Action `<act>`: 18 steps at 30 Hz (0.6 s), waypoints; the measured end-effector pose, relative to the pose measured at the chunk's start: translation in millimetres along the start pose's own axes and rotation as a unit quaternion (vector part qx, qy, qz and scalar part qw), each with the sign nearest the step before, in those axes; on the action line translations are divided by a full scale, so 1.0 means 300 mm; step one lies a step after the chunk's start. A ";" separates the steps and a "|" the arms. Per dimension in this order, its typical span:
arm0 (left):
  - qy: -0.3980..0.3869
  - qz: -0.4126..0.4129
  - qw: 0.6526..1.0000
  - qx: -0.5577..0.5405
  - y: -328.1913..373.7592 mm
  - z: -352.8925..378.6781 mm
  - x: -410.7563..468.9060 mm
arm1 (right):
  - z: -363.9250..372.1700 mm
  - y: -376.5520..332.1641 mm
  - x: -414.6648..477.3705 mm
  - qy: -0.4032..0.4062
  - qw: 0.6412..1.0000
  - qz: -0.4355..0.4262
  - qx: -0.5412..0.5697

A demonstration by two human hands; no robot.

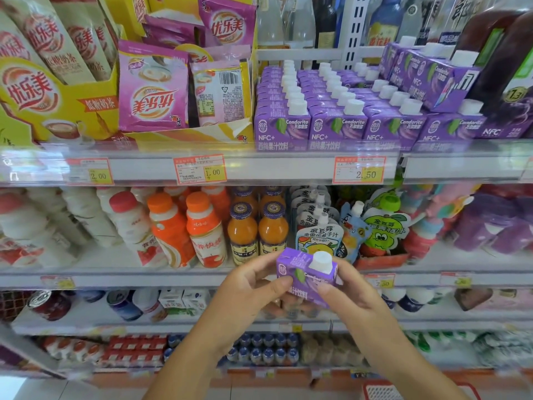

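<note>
The left hand (248, 287) and right hand (350, 290), equally near, pinch the small purple cardboard juice carton (302, 280) between curled fingers and thumbs. Its white cap tilts toward 1 o'clock. Farther off at 12 o'clock, the matching rows of purple cartons (337, 125) read "Condorito NFC+", and the yellow-and-red price tag (359, 170) reads 2.50.

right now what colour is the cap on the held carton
White cap on a purple carton, head view.

The purple carton (306, 277) looks like smooth, glossy printed cardboard, topped by a matt white plastic cap (320, 261).
</note>
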State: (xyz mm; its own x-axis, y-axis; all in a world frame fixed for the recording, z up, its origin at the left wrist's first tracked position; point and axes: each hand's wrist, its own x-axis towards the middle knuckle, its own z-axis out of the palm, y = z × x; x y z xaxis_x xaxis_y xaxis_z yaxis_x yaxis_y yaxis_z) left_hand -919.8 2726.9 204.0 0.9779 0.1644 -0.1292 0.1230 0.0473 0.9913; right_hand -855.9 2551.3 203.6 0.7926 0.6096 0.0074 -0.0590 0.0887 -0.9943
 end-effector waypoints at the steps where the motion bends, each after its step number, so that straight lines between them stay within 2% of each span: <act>1: 0.004 0.004 1.000 0.002 0.000 -0.003 -0.002 | -0.007 -0.003 0.003 0.004 1.000 -0.001 -0.004; 5: 0.019 0.014 1.000 0.004 -0.010 -0.012 -0.003 | -0.040 -0.011 0.011 0.019 0.999 0.003 -0.028; 18: 0.031 0.065 0.996 0.046 -0.022 -0.021 0.016 | -0.071 -0.002 0.015 -0.017 0.997 -0.030 -0.074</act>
State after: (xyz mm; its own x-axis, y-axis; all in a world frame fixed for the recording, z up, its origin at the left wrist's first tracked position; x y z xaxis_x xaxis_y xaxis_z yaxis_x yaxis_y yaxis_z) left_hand -917.0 2733.7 196.7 0.9746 0.2240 0.0028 0.0131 -0.0694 0.9975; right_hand -839.5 2537.0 202.0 0.7704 0.6337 0.0692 0.0803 0.0112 -0.9967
